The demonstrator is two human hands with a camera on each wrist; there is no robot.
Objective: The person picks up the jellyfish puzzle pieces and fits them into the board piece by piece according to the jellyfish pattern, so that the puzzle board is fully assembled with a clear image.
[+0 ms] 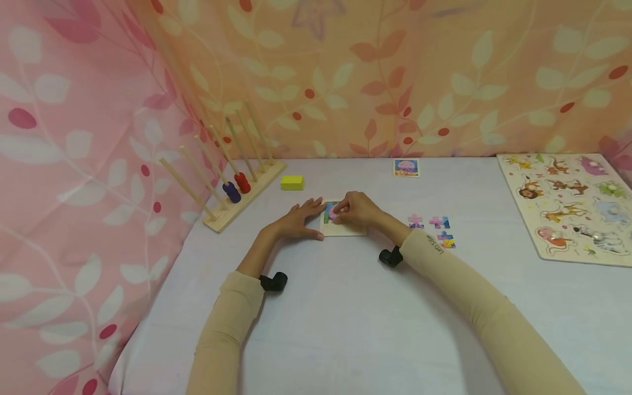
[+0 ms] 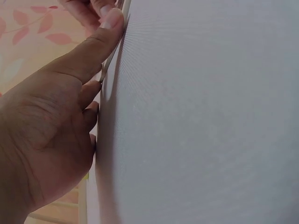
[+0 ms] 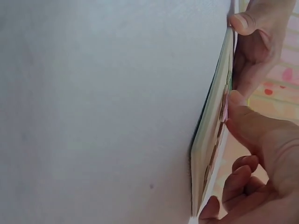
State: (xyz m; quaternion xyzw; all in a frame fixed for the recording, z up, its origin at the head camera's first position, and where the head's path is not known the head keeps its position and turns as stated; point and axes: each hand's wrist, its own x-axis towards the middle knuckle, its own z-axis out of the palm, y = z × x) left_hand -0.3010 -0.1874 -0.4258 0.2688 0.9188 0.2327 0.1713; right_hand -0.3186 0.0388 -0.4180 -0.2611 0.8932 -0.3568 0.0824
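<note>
A small wooden jigsaw board [image 1: 344, 234] with a pale frame lies flat on the white table. Its left part carries a colourful puzzle picture. My left hand [image 1: 296, 220] rests at the board's left edge, fingers spread and thumb touching the near corner. My right hand [image 1: 362, 210] is over the board and pinches a pink puzzle piece [image 3: 225, 108] between thumb and fingertips, low against the board. The right hand hides much of the board's right side. Loose puzzle pieces lie right of it: a pink one [image 1: 416, 221], a pink-and-blue one [image 1: 439, 222] and a yellow-and-blue one [image 1: 446, 240].
At the back left stands a wooden peg rack [image 1: 247, 196] with blue beads [image 1: 231, 192] and red beads [image 1: 242, 182]. A yellow block [image 1: 292, 182] is beside it. A picture card [image 1: 406, 168] lies at the back. On the right is an animal peg puzzle [image 1: 540, 241].
</note>
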